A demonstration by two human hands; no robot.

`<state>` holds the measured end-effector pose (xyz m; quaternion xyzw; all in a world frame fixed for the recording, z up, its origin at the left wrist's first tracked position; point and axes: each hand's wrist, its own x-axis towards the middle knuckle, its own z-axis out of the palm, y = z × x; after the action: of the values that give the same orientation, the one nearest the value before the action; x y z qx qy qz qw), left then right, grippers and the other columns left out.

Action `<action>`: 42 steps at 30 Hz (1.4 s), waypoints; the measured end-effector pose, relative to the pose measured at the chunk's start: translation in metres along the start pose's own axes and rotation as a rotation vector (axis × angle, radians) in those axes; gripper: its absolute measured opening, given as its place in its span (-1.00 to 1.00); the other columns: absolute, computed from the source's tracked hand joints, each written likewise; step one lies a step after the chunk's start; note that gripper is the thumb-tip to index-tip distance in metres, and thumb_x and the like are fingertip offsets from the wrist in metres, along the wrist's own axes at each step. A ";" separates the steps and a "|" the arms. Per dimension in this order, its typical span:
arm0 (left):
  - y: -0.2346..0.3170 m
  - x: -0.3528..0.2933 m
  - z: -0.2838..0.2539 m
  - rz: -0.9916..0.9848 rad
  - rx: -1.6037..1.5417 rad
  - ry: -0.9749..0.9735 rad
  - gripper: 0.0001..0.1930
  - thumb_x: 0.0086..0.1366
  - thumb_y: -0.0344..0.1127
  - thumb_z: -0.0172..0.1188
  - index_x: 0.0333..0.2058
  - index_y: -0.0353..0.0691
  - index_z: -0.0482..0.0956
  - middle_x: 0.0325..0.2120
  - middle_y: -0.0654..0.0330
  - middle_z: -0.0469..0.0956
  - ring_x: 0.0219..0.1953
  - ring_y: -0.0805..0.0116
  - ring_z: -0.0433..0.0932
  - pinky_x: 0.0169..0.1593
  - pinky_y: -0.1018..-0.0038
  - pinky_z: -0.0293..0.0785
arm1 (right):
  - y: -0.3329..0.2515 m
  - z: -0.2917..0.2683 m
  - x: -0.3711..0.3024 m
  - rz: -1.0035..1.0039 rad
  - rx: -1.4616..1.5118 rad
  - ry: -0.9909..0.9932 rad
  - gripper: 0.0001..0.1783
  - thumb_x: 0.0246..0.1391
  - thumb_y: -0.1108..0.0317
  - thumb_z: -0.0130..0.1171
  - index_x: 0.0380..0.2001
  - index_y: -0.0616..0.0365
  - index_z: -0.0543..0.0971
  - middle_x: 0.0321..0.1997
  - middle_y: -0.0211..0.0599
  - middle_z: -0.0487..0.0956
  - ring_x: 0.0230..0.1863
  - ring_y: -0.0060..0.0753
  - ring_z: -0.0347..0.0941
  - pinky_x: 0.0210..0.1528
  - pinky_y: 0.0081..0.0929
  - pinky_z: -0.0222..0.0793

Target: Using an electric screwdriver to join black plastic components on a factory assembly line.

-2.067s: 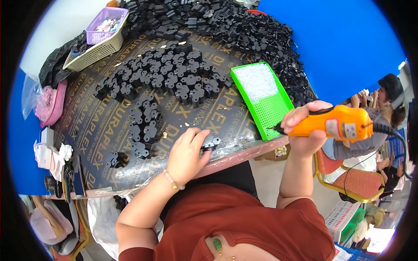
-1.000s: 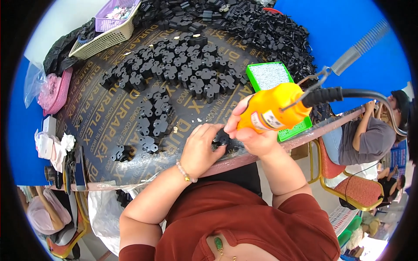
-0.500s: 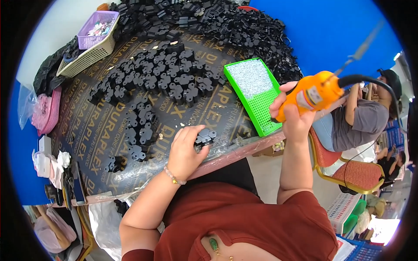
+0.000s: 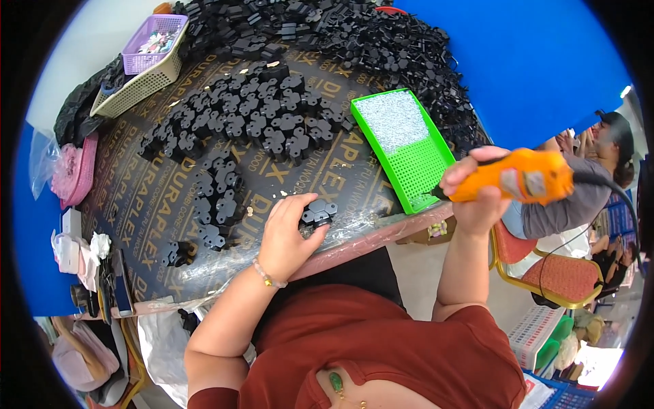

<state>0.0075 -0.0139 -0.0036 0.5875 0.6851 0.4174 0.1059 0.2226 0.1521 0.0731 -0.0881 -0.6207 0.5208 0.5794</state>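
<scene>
My left hand [image 4: 289, 235] is closed around a black plastic part with hexagonal lobes [image 4: 319, 213], holding it against the table near the front edge. In my right hand [image 4: 479, 208] is an orange electric screwdriver [image 4: 528, 176], lying nearly level with its black cord running off to the right. Its dark nose points left, at the near right corner of a green perforated tray [image 4: 424, 167]. Small silvery pieces, seemingly screws [image 4: 392, 121], cover the far half of that tray. Whether a screw sits on the tip is too small to tell.
Stacked black parts [image 4: 245, 112] stand left of the tray, with a row trailing toward me. Loose black pieces [image 4: 381, 48] heap along the back. Purple [image 4: 151, 61] and cream baskets [image 4: 139, 92] are far left. A seated person [image 4: 579, 184] is at the right, beside a red chair [image 4: 558, 273].
My right hand has lowered and shifted slightly right. The screwdriver has swung from slanting to nearly level, its nose now at the tray's corner. My left hand keeps hold of the black part.
</scene>
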 end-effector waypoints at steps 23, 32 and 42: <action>-0.019 -0.003 0.004 0.013 -0.187 0.031 -0.63 -0.14 -0.43 0.36 -0.29 -0.26 0.47 -0.36 0.07 0.49 -0.24 0.00 0.45 -0.11 0.24 0.38 | 0.050 0.140 -0.016 0.322 0.369 -0.427 -0.39 -0.09 0.00 0.36 -0.22 0.26 0.35 -0.54 -0.14 0.53 -0.59 -0.45 0.45 -0.53 -0.59 0.41; -0.015 -0.005 0.003 -0.002 -0.139 0.033 -0.63 -0.12 -0.41 0.35 -0.29 -0.29 0.45 -0.37 0.03 0.47 -0.23 -0.02 0.44 -0.09 0.23 0.38 | 0.054 0.150 -0.028 0.289 0.204 -0.258 -0.47 -0.02 0.03 0.31 -0.23 0.23 0.36 -0.52 -0.22 0.53 -0.58 -0.52 0.43 -0.54 -0.66 0.37; 0.017 -0.035 -0.076 -0.003 0.072 -0.116 -0.57 -0.09 -0.39 0.32 -0.17 -0.25 0.47 -0.23 0.02 0.52 -0.12 0.01 0.47 -0.02 0.24 0.39 | 0.003 0.143 -0.005 0.082 0.628 -0.333 -0.26 0.03 -0.17 0.15 -0.01 0.25 0.25 -0.57 -0.17 0.52 -0.68 -0.42 0.40 -0.61 -0.52 0.37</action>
<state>-0.0186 -0.0795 0.0443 0.6132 0.6933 0.3574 0.1249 0.1066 0.0716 0.0984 0.1555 -0.5123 0.7162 0.4477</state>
